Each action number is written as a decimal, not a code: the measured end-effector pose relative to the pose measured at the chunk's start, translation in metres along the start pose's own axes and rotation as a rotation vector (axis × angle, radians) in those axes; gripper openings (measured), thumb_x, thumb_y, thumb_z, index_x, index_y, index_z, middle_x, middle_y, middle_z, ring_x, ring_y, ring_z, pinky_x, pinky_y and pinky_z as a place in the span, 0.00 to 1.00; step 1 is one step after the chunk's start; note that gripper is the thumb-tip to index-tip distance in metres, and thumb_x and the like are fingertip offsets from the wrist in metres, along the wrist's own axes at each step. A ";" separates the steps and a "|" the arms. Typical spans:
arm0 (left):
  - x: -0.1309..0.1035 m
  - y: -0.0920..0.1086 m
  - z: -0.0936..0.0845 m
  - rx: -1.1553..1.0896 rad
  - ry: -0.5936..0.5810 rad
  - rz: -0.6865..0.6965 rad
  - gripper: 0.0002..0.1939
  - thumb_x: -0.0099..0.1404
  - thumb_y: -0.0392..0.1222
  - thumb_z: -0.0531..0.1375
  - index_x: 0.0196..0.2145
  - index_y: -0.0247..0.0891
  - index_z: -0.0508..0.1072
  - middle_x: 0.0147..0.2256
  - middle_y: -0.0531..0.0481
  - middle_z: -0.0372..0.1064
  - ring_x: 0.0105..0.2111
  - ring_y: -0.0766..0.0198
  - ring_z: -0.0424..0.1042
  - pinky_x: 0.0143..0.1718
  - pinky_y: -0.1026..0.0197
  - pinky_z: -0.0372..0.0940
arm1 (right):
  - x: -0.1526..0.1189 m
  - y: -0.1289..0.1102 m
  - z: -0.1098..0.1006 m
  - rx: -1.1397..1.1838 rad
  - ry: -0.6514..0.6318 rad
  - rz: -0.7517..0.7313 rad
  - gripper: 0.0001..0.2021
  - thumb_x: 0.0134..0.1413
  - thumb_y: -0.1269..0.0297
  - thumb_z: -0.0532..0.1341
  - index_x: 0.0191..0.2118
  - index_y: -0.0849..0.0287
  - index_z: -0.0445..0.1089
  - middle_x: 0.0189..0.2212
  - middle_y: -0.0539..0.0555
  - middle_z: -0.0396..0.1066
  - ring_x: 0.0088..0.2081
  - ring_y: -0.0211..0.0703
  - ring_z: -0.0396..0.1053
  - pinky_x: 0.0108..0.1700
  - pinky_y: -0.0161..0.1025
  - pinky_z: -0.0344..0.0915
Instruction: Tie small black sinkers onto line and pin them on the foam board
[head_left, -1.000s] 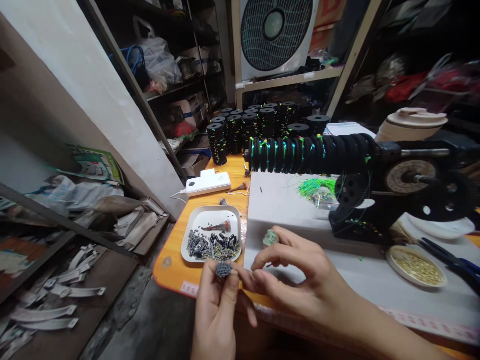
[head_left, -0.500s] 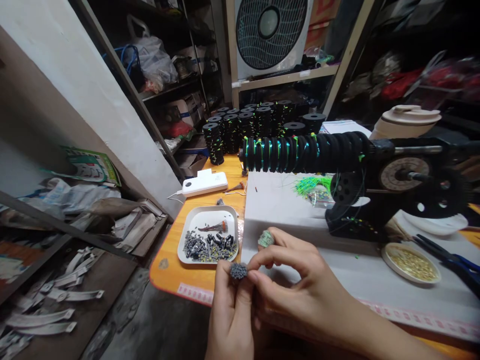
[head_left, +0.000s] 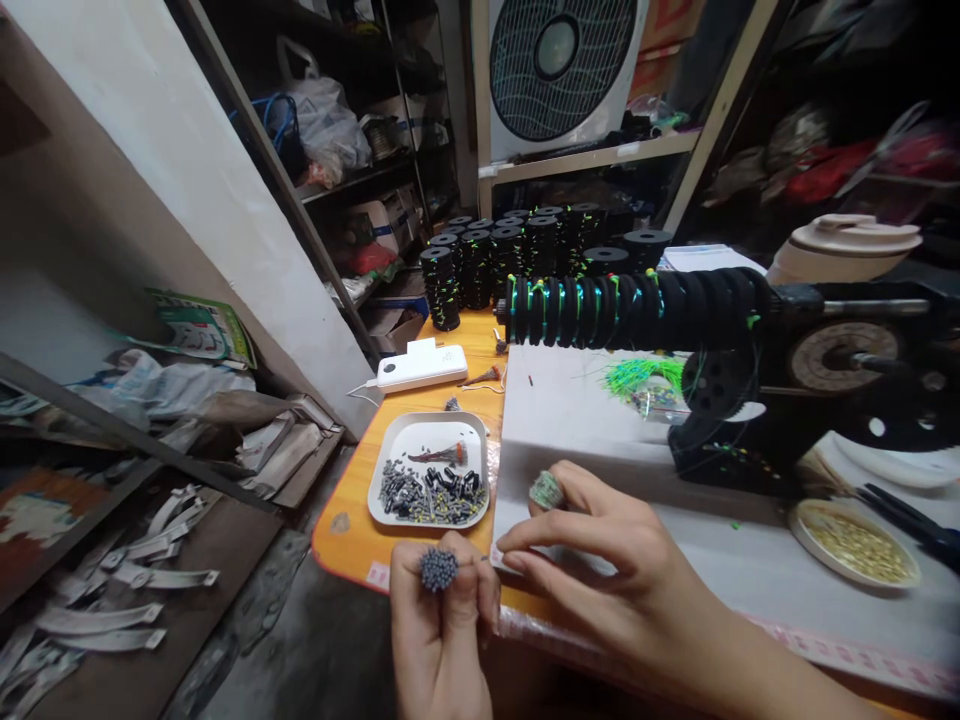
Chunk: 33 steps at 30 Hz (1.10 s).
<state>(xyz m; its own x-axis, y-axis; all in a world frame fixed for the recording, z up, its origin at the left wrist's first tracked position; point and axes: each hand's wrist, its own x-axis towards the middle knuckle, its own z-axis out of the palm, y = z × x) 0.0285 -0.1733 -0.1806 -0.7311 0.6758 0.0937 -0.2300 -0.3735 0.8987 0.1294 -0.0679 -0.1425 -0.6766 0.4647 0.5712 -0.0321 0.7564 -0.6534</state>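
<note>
My left hand (head_left: 450,630) is closed round a bundle of thin dark grey pieces (head_left: 439,569), its dotted end facing up. To its right, my right hand (head_left: 611,545) holds a green speckled bundle (head_left: 547,490) among its curled fingers, while thumb and index finger reach toward the left hand without touching it. Just beyond the left hand a white tray (head_left: 381,510) holds many small grey, black and yellow pieces and an orange-tipped bundle (head_left: 450,454).
A black ribbed roller (head_left: 637,308) on a geared machine crosses the table. Black spools (head_left: 441,285), a white power bank (head_left: 421,366), green strands (head_left: 641,378), a dish of golden bits (head_left: 855,543), dark scissors (head_left: 911,520) and a lidded cup (head_left: 844,250) stand around.
My left hand has moved left and slightly down with the grey bundle, away from my right fingertips. The right thumb and index finger have parted. The view has shifted a little.
</note>
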 end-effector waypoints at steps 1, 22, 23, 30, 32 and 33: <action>0.000 0.000 0.000 0.006 0.002 0.000 0.15 0.69 0.48 0.58 0.28 0.42 0.61 0.20 0.60 0.59 0.20 0.72 0.57 0.21 0.68 0.52 | 0.000 0.000 0.000 0.002 -0.001 0.000 0.07 0.58 0.73 0.62 0.36 0.57 0.78 0.25 0.50 0.58 0.29 0.40 0.59 0.28 0.35 0.57; -0.002 -0.006 0.000 0.005 0.013 -0.032 0.14 0.69 0.48 0.59 0.28 0.41 0.62 0.20 0.59 0.59 0.20 0.72 0.56 0.21 0.69 0.52 | 0.001 0.000 -0.002 0.053 0.010 -0.008 0.07 0.58 0.73 0.63 0.36 0.60 0.79 0.24 0.51 0.59 0.28 0.39 0.58 0.27 0.34 0.56; -0.003 -0.007 0.000 0.015 0.017 -0.054 0.15 0.68 0.49 0.59 0.28 0.41 0.62 0.20 0.59 0.59 0.20 0.72 0.56 0.21 0.69 0.52 | 0.001 0.000 -0.002 0.062 0.016 -0.007 0.07 0.58 0.73 0.63 0.36 0.60 0.79 0.24 0.51 0.59 0.28 0.39 0.58 0.27 0.34 0.56; -0.007 -0.010 0.005 -0.037 0.076 -0.111 0.14 0.64 0.48 0.63 0.28 0.41 0.64 0.20 0.59 0.59 0.21 0.72 0.59 0.24 0.70 0.56 | -0.002 0.000 0.000 0.103 -0.006 0.024 0.06 0.55 0.75 0.63 0.34 0.58 0.77 0.26 0.50 0.60 0.30 0.38 0.58 0.29 0.33 0.57; -0.006 -0.009 0.006 -0.091 0.034 -0.016 0.14 0.65 0.47 0.63 0.27 0.41 0.64 0.19 0.59 0.59 0.20 0.72 0.60 0.25 0.69 0.57 | -0.003 0.000 0.001 0.104 -0.036 0.021 0.05 0.55 0.75 0.63 0.34 0.59 0.74 0.28 0.50 0.59 0.31 0.37 0.58 0.30 0.32 0.58; -0.005 -0.009 0.006 -0.113 0.013 0.025 0.13 0.66 0.47 0.62 0.27 0.41 0.64 0.19 0.59 0.59 0.20 0.72 0.60 0.24 0.69 0.57 | -0.004 0.001 0.002 0.108 -0.050 0.017 0.04 0.54 0.75 0.63 0.34 0.60 0.73 0.28 0.50 0.59 0.31 0.37 0.58 0.30 0.32 0.58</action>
<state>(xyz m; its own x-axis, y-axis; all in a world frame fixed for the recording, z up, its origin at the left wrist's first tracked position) 0.0381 -0.1698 -0.1866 -0.7455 0.6575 0.1094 -0.2820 -0.4599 0.8420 0.1305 -0.0696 -0.1461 -0.7137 0.4516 0.5354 -0.0971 0.6933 -0.7141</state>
